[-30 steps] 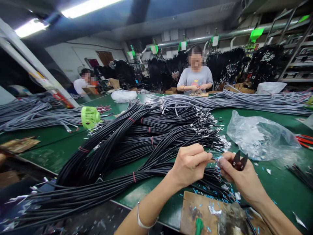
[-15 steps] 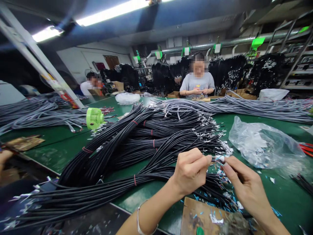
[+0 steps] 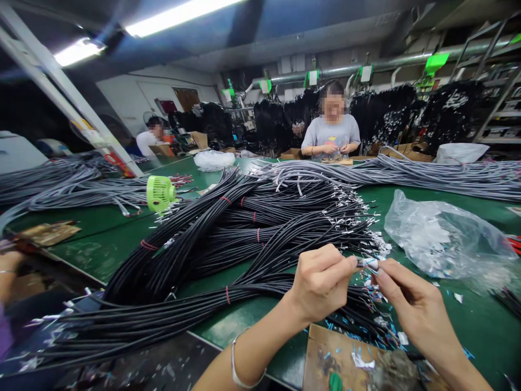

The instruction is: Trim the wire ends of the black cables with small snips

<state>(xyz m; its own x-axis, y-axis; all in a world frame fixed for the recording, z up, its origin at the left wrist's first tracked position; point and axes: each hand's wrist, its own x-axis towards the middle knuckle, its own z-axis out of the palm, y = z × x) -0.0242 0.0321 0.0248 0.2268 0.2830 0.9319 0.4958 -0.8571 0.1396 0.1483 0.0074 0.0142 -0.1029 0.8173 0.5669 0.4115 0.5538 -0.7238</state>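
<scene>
My left hand (image 3: 323,282) is closed in a pinch around a black cable (image 3: 360,263) near its end. From the fingertips the cable's end sticks out to the right, with a white wrap (image 3: 369,263) and thin coloured wires showing. My right hand (image 3: 413,301) pinches the far side of that same cable end between thumb and forefinger. Beneath and left of both hands lie bundles of black cables (image 3: 228,239), some tied with red bands, their stripped white ends fanned out to the right. How far the held cable runs below my left hand is hidden.
A wooden board (image 3: 325,353) with scraps sits at the front edge of the green table (image 3: 468,315). A clear plastic bag (image 3: 443,233) of scraps lies right. Grey cables (image 3: 427,176) stretch behind, and a green fan (image 3: 160,194) stands left. A person (image 3: 331,130) sits opposite.
The view has shifted slightly. Both hands keep their pinch on the cable end, and slightly more of the white wrap shows between them.
</scene>
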